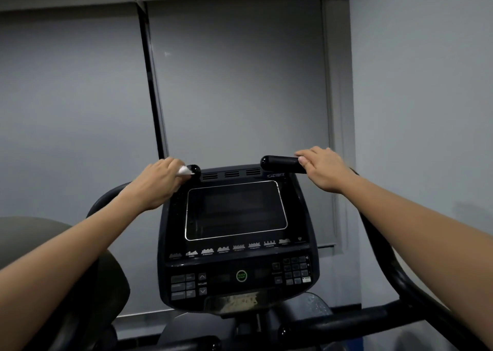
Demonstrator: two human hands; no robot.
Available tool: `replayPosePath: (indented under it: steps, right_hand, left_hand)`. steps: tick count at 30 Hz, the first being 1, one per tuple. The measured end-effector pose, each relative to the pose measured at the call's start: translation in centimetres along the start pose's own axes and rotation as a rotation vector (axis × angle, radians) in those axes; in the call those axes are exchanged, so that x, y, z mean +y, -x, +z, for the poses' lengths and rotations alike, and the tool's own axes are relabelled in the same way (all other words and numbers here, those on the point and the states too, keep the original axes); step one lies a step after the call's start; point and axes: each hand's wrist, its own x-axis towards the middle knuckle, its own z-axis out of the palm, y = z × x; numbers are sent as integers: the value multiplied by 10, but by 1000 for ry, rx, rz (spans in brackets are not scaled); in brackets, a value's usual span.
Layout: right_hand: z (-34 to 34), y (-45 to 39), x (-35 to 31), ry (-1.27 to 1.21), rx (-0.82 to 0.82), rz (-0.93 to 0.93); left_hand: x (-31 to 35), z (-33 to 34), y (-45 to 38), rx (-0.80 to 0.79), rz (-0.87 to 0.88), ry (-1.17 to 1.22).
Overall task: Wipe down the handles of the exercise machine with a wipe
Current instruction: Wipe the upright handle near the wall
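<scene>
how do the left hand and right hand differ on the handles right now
The left hand holds a white wipe against the left handle; the right hand is bare. It covers all but that handle's tip, while much of the right handle shows. Both curl over black handles.

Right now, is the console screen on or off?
Off. The console screen is dark with no readout showing, only faint reflections, while the left hand and right hand grip the handles.

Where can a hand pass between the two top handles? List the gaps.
Open space lies above the console, between the left handle's end cap and the right handle's end. Crowded: the left hand with the wipe covers the left handle; the right hand grips the right handle.
</scene>
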Motion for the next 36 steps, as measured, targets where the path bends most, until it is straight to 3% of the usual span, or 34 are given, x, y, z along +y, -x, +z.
replayPosePath:
  steps: [2,8,13,15,21,29,36]
  right_hand:
    - [-6,9,13,28,39,18]
    - [-16,39,38,2,-7,161]
    - [-13,77,68,-204,-212,357]
    - [-4,86,68,-231,-267,361]
    - [24,93,61,-341,-191,428]
    - [30,106,61,-442,-181,483]
    - [34,104,56,-487,-186,534]
  left_hand:
    - [27,0,-23,85,76,15]
    - [135,9,-101,127,293,56]
    - [212,45,-138,-94,333,-49]
    - [227,58,-146,-104,329,-100]
    - [249,69,-155,-27,377,-116]
    - [179,42,-133,-102,253,-48]
    - [227,57,-146,-65,323,-222]
